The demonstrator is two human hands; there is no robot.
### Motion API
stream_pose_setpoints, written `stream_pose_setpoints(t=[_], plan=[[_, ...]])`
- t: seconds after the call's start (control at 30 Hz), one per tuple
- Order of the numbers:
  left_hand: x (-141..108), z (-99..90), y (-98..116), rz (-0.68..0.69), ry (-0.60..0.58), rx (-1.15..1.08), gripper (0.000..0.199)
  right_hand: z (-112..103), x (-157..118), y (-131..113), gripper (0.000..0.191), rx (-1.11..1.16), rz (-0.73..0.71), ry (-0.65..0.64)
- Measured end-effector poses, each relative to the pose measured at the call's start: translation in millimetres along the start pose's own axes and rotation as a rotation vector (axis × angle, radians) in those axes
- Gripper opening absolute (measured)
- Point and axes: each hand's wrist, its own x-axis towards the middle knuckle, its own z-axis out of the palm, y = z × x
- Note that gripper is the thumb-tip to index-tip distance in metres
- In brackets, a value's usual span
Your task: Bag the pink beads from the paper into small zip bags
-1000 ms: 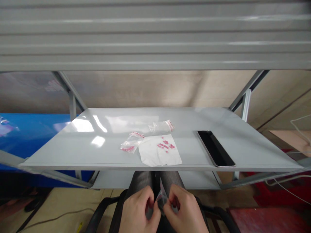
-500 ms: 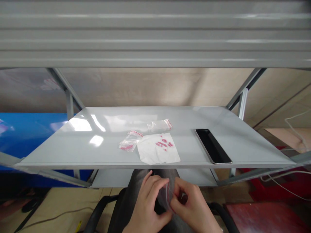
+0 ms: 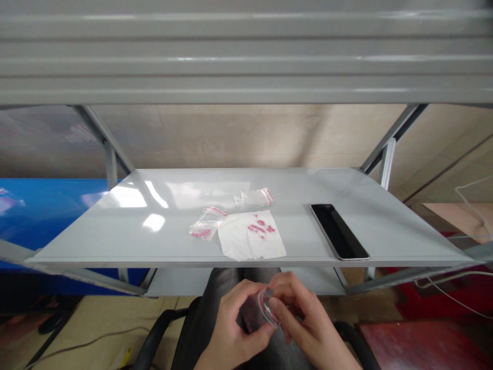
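Over my lap, in front of the table edge, a small clear zip bag (image 3: 265, 308) with a red line along its mouth is between my hands. My left hand (image 3: 235, 326) grips its left side between thumb and fingers. At the mouth, the thumb and fingers of my right hand (image 3: 302, 313) pinch the rim, which bows apart. Whether anything lies inside the bag I cannot tell. On the table, a white paper sheet (image 3: 239, 241) carries several pink beads (image 3: 258, 228). Left of it lies a zip bag with pink pieces (image 3: 206, 223); behind it, another clear zip bag (image 3: 252, 198).
A dark-screened phone (image 3: 339, 231) lies on the right of the white table (image 3: 115, 236). Metal struts (image 3: 103, 139) hold a grey ribbed panel (image 3: 246, 56) above. Chair armrests (image 3: 157, 329) flank my legs. A red surface (image 3: 419, 344) is at lower right.
The bag's mouth has gone from nearly flat to bowed apart. My right hand has shifted its fingers up along the rim, and my left fingers have curled in closer around the bag.
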Motion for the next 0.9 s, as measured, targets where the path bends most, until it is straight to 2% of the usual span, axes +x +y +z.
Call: stream_pose_setpoints(t=[0.2,0.33,0.43,0.5,0.6,0.7,0.8,0.9], plan=[[-1,-1.4,-3,0.020,0.017,0.030,0.040,-4,4,-2,0.012,-0.080,-0.063,-0.021],[2,-5.4,1,0.142,0.017,0.140,0.041,-2,8,5,0.013,0.025,0.049,-0.023],[6,-9.2,4,0.167,0.001,0.156,0.039,-2,6,6,0.012,0.051,0.089,-0.016],[8,-11.4,4,0.120,0.014,0.124,0.037,-5,3,2,0.009,0.005,0.012,0.015],[8,-13.4,0,-0.009,0.013,-0.010,0.028,-13,1,-8,0.027,-0.157,-0.187,-0.029],[5,-13.9,-8,-0.150,-0.045,-0.209,0.027,-18,4,-15,0.039,-0.357,-0.287,-0.100],[3,-15.1,-16,-0.275,-0.084,-0.425,0.035,-19,10,-16,0.028,-0.518,-0.335,-0.090],[5,-19.3,-18,-0.315,-0.115,-0.492,0.040,-19,15,-16,0.020,-0.578,-0.367,-0.076]])
